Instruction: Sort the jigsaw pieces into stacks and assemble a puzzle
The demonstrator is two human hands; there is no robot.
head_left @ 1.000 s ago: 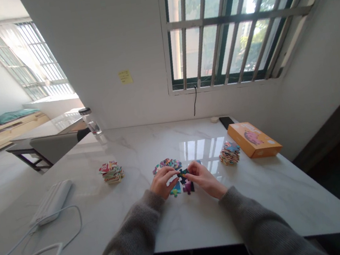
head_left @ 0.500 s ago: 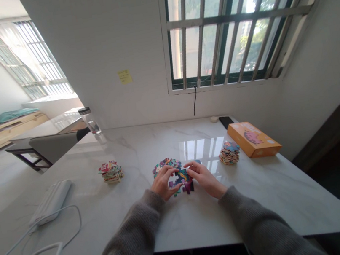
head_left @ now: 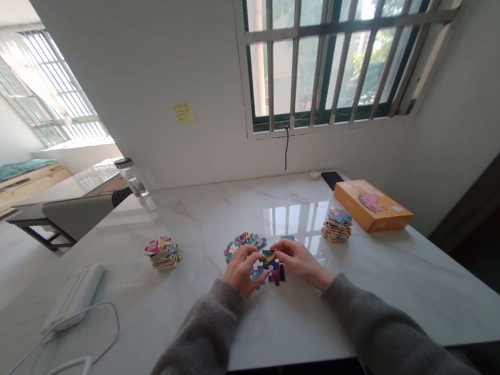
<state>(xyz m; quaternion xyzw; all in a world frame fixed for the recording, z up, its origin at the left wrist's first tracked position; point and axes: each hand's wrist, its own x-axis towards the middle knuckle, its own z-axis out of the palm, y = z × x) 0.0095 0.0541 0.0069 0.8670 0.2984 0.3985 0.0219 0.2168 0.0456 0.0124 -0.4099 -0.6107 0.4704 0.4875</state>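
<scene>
The work is partway along: near the middle of the frame, a few jigsaw pieces lie close together, with a dark piece (head_left: pixel 269 256) at their upper edge and a purple piece (head_left: pixel 275 276) just below it. Some edges seem to meet, though whether they are fully locked is too small to tell. More pieces look partly hidden under the left hand (head_left: pixel 242 270).

That hand is curved, its thumb and index finger parted around the left side of the group, the index tip at or very near the dark piece; it does not look pinched shut. The right hand (head_left: pixel 299 261) comes in from the other side, fingers bent and fingertips near the dark piece's right edge; I cannot tell if it grips anything.

Plenty seems left, judging by the rest: a colourful spread of pieces (head_left: pixel 245 240) just above the left hand, a blue piece (head_left: pixel 288 237) beyond the right hand, and 2 untouched piles, the left stack (head_left: pixel 164 253) left of centre and the right stack (head_left: pixel 337 224) right of centre. The orange box (head_left: pixel 373 203) lies at the right of the frame, on the white table (head_left: pixel 282 339)
</scene>
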